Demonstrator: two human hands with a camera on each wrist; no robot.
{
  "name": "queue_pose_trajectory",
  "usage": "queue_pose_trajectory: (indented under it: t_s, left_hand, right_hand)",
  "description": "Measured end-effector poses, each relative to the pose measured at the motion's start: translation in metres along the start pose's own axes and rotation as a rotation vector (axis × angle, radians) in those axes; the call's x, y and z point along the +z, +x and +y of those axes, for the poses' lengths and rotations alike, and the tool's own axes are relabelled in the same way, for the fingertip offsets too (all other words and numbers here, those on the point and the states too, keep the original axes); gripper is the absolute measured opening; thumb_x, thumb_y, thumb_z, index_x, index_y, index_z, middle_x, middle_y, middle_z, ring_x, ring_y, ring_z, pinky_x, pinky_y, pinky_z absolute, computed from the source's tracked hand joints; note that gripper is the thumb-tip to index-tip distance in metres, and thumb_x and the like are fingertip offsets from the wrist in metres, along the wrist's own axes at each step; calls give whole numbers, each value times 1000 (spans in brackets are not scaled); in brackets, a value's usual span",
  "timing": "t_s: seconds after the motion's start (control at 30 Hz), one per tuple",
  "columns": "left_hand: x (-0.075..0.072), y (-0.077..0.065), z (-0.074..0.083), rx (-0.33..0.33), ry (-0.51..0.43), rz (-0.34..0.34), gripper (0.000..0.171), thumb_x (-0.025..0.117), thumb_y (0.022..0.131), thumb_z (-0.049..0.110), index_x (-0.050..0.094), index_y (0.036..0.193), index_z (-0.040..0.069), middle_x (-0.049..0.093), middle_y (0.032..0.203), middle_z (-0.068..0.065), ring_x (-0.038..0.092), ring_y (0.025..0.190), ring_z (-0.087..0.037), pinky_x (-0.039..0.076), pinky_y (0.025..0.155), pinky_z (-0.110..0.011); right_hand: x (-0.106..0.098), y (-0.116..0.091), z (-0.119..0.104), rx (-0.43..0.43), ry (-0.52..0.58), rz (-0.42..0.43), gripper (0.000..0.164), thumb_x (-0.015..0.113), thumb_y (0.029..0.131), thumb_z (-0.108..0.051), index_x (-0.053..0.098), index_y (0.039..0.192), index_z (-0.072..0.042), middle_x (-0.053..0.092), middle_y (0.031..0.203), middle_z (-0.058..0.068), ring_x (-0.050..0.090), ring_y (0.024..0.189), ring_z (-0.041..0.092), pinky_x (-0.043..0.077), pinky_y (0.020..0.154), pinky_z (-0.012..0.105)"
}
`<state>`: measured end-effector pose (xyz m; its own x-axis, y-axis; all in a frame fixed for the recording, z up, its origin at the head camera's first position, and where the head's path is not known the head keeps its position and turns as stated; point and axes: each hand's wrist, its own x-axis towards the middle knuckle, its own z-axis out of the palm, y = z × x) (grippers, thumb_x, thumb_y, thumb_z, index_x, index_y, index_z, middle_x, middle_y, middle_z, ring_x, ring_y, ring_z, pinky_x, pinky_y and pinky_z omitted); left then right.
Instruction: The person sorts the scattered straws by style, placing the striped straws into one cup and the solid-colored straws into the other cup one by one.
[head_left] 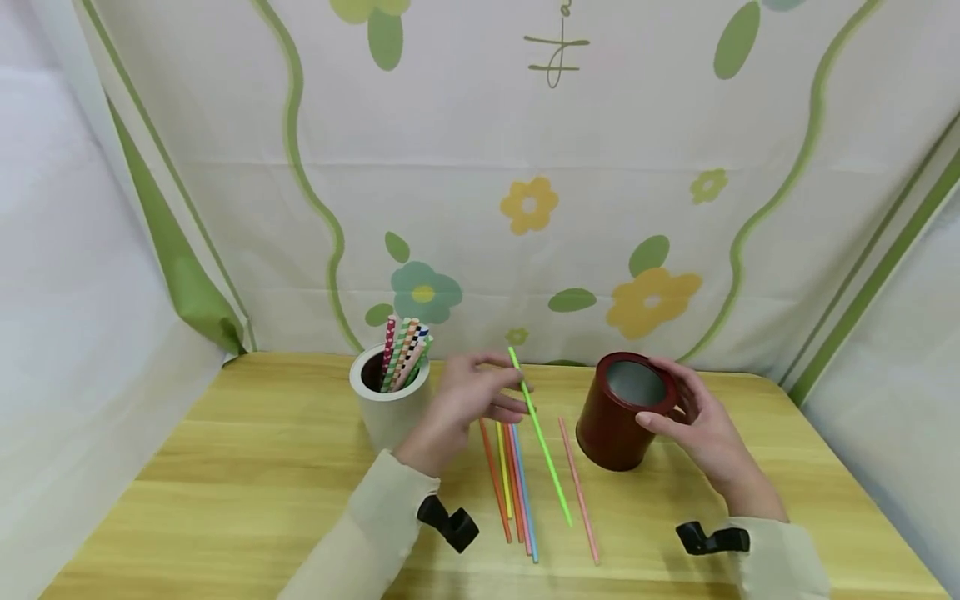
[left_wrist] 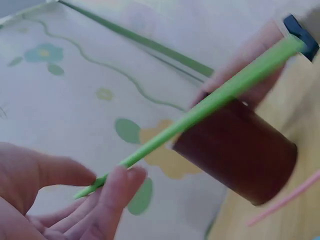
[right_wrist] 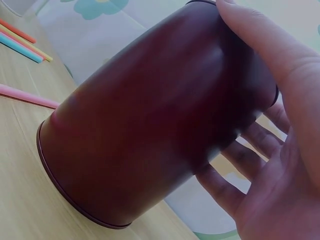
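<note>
Checking head view: left hand (head_left: 476, 396) pinches the green straw (head_left: 547, 454) near its upper end, long part slanting down over the tabletop (head_left: 262, 483) between the loose straws (head_left: 517, 487) and the pink straw (head_left: 578, 487). Right hand (head_left: 701, 425) grips the dark red can (head_left: 611, 429) on its right side, mouth facing up and uncovered. White pot (head_left: 393, 417) with the paper straws (head_left: 405, 350) stands just beside the left hand, so I'd mind the wrist there. Swing the lower end of the green straw slowly, it could snag the pink straw

Left wrist view: thumb and fingers hold the green straw close to one end, the rest reaching out across the can. Pinching that near the end probably gives weak control of the far tip, shifting toward the middle should steady it. Go light, a thin straw may bend or crush

Right wrist view: thumb high by the rim, fingers on the opposite side of the can. Looks enough against tipping. Can't tell whether the base sits fully flat, so settle it square before any sideways push. Keep the thumb off the opening, and don't slide the can onto the pink straw near its base
</note>
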<state>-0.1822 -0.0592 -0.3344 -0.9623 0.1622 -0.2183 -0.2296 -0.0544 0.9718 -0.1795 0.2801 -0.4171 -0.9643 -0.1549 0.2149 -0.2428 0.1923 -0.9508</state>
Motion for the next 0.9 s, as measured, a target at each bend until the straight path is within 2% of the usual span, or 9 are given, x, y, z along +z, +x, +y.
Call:
queue_pose_trajectory:
  t_s: [0.13, 0.23, 0.33, 0.4, 0.5, 0.67, 0.8, 0.9]
  left_hand:
    - [5, -6, 11, 71, -88, 74, 19, 71, 101, 8, 63, 117, 4, 81, 111, -21, 79, 66, -17, 66, 67, -33]
    - [9, -8, 15, 101, -144, 84, 15, 71, 102, 7, 60, 112, 5, 80, 110, -19, 79, 67, -18, 67, 69, -34]
    - [14, -10, 19, 128, -187, 102, 13, 70, 102, 5, 59, 107, 4, 74, 102, -14, 79, 69, -19, 67, 70, -34]
    - [16, -12, 23, 150, -196, 118, 12, 71, 102, 4, 59, 105, 3, 67, 96, -8, 79, 70, -20, 67, 71, -33]
    - [18, -15, 30, 179, -183, 140, 12, 72, 102, 5, 60, 104, 3, 64, 95, -7, 79, 75, -20, 67, 73, -33]
    - [21, -18, 43, 186, -160, 174, 13, 75, 100, 7, 64, 107, 6, 71, 101, -6, 80, 88, -21, 67, 78, -35]
    - [25, -18, 53, 180, -195, 180, 15, 77, 99, 8, 66, 109, 7, 73, 105, -6, 80, 95, -24, 67, 81, -37]
    - [30, -18, 59, 197, -219, 183, 16, 78, 98, 8, 67, 109, 7, 73, 104, -5, 80, 94, -24, 67, 81, -38]
  right_hand:
    - [1, -7, 5, 19, -7, 9, 78, 75, 99, 0, 38, 165, -17, 55, 152, -15, 58, 127, -1, 54, 92, 15]
    - [0, -12, 5, 22, -26, 32, 78, 75, 99, 0, 38, 165, -18, 55, 152, -15, 58, 128, -2, 53, 92, 13]
    - [-1, -12, 3, 25, -29, 32, 78, 75, 99, -1, 38, 166, -19, 54, 153, -13, 59, 126, 0, 55, 90, 15]
    - [-1, -11, 1, 30, -30, 27, 79, 76, 99, -2, 37, 166, -19, 54, 153, -13, 60, 125, 1, 56, 89, 17]
    - [-1, -9, -2, 36, -37, 23, 79, 76, 99, -4, 38, 166, -20, 54, 152, -14, 61, 123, 2, 56, 88, 18]
    - [1, -5, -4, 31, -61, 23, 79, 77, 99, -6, 38, 166, -21, 54, 153, -12, 60, 125, 3, 55, 90, 16]
    - [2, -3, -3, 21, -77, 29, 79, 77, 99, -7, 38, 166, -20, 54, 153, -12, 58, 128, 0, 52, 95, 13]
    - [2, -4, -2, 14, -72, 34, 79, 78, 99, -6, 38, 166, -19, 54, 153, -12, 56, 129, -1, 51, 97, 12]
